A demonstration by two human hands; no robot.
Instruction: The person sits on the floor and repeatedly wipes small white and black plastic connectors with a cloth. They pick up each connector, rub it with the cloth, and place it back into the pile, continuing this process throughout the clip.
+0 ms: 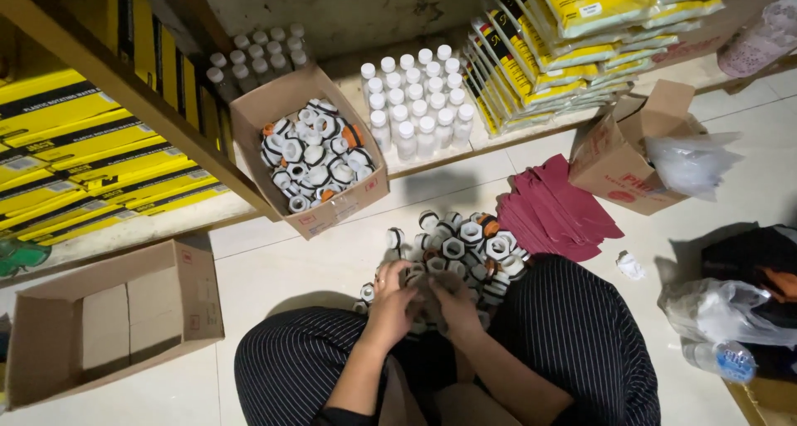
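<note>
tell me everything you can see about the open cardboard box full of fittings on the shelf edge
The brown cardboard box sits tilted on the low shelf's front edge, flaps folded open, its lower corner hanging over the white tiled floor. It is filled with white hexagonal plastic fittings with black rims, a few with orange parts. Red print marks its front side. Rows of white-capped bottles stand beside and behind it. No hands touch it.

We record a pile of fittings (pixel 461 247) on the floor before us, both hands at its near edge. Behind it: a carton of fittings (pixel 314 156), bottles (pixel 419 102) to its right on the shelf. Empty carton (pixel 108 322) left; paper sheets (pixel 556 214) right.
</note>
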